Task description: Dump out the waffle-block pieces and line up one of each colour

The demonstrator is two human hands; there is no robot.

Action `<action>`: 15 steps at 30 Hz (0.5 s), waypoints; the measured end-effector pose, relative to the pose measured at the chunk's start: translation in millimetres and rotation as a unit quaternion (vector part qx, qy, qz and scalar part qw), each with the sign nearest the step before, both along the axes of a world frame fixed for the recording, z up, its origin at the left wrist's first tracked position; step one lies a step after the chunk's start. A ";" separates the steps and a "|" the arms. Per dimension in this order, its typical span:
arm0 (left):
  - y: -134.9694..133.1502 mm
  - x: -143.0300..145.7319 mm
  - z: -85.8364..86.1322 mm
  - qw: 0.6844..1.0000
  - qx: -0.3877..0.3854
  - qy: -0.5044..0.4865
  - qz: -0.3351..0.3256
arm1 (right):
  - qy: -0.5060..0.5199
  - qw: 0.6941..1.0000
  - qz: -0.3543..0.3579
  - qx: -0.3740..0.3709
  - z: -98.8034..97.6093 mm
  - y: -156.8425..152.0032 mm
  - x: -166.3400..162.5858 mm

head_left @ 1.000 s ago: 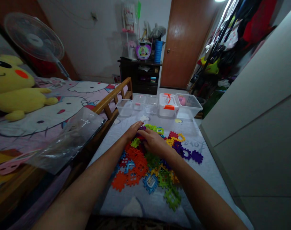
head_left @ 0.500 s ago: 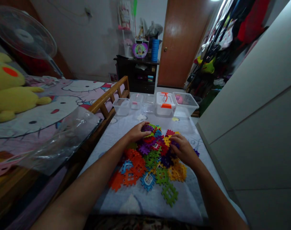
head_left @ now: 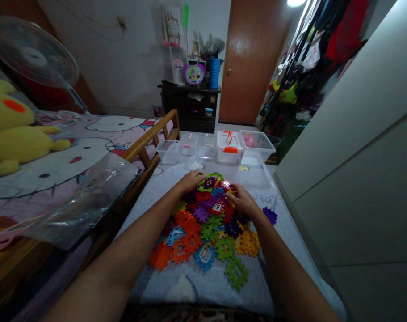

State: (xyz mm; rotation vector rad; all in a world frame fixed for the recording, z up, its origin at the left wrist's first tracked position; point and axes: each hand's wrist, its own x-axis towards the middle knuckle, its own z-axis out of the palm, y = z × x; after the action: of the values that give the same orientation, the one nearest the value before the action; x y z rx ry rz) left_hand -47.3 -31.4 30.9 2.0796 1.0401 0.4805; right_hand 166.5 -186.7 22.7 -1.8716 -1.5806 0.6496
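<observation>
A heap of colourful plastic interlocking tiles [head_left: 208,219] lies on the cloth-covered table. My left hand [head_left: 190,180] rests against the heap's far left side, fingers stretched over green and purple tiles. At the far right side, my right hand [head_left: 241,198] touches the pile with its fingers apart, near red and yellow tiles. Neither hand visibly grips a tile. Orange tiles [head_left: 186,237] spread at the near left, a green tile [head_left: 237,273] lies nearest me, and a dark purple tile [head_left: 269,215] sits apart to the right of my right hand.
Clear plastic boxes [head_left: 169,152] line the table's far end, with a white-lidded box [head_left: 229,147] having orange latches among them. A wooden bed rail [head_left: 149,136] borders the left, beside a plastic bag [head_left: 89,197]. A pale cabinet [head_left: 357,179] stands at the right.
My right hand has shifted left and away from me along the heap, uncovering the dark purple tile at the right. My left hand has stayed nearly in place, its fingers less curled over the tiles.
</observation>
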 end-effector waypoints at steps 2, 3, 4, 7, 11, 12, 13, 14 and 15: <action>4.2 4.1 -1.8 1.000 -0.017 0.009 -0.024 | -0.003 0.999 0.033 0.024 1.1 0.2 -7.9; 4.7 6.2 -1.3 0.999 -0.025 0.011 -0.039 | -0.007 0.998 0.043 0.034 1.3 -0.3 -11.0; 4.4 8.1 -0.2 0.998 -0.032 0.012 -0.055 | -0.009 0.998 0.050 0.044 1.5 -1.0 -13.6; 0.0 10.8 5.8 0.992 -0.057 0.003 -0.109 | -0.008 0.994 0.074 0.080 2.1 -3.9 -19.3; -9.3 3.4 16.4 0.988 -0.060 -0.001 -0.144 | -0.016 0.985 0.125 0.119 6.9 -7.0 -19.8; -12.7 -1.4 19.4 0.989 -0.048 0.006 -0.140 | -0.020 0.984 0.128 0.124 9.4 -6.2 -17.8; -17.0 -7.6 22.5 0.990 -0.032 0.015 -0.133 | -0.027 0.984 0.123 0.126 12.3 -4.2 -15.1; -22.7 -15.3 25.3 0.991 -0.012 0.026 -0.128 | -0.039 0.985 0.111 0.126 15.8 -0.6 -11.8; -30.1 -24.1 27.6 0.992 0.010 0.037 -0.118 | -0.054 0.986 0.094 0.125 19.6 4.8 -8.4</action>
State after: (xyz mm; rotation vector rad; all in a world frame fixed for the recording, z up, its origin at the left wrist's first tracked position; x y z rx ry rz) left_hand -71.4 -61.6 58.6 2.2178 0.8192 0.2968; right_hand 158.1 -181.9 42.3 -1.6109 -1.8325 0.4111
